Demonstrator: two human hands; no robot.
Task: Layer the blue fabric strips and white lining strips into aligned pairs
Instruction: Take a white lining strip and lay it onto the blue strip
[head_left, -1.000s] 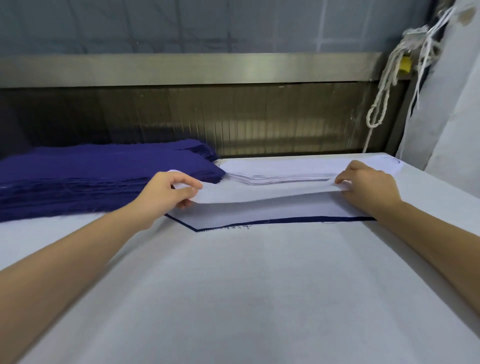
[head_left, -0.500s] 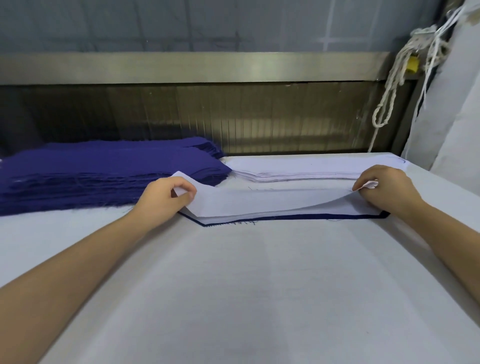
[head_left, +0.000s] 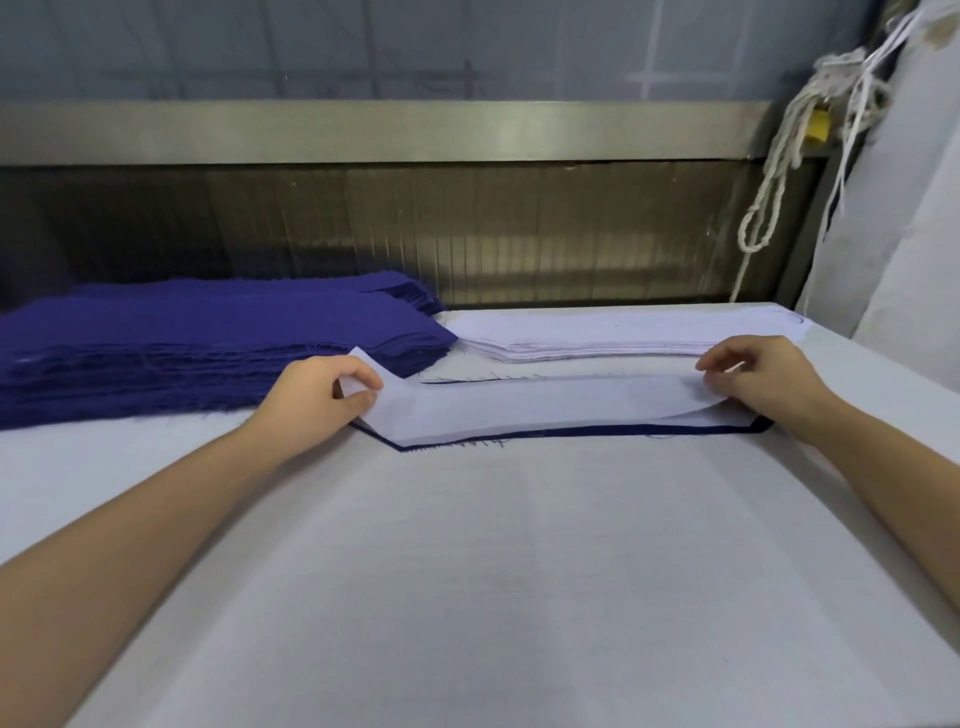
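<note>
While squaring edges, pinching white lining strip (head_left: 545, 405) by both ends with left hand (head_left: 322, 389) and right hand (head_left: 763, 379), taut over blue fabric strip (head_left: 597, 430), not flat yet.

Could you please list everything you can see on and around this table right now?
white lining strip: one, white, mid-table, over the blue fabric strip, ends lifted.
blue fabric strip: one, dark blue, flat beneath it, only edges showing.
blue stack: one pile, dark blue, rear left.
white stack: one pile, white, rear right.
table: one, white-covered.
rope: one bundle, off-white, hanging rear right.
left hand: one, pinches the white strip's left end.
right hand: one, holds its right end.
</note>
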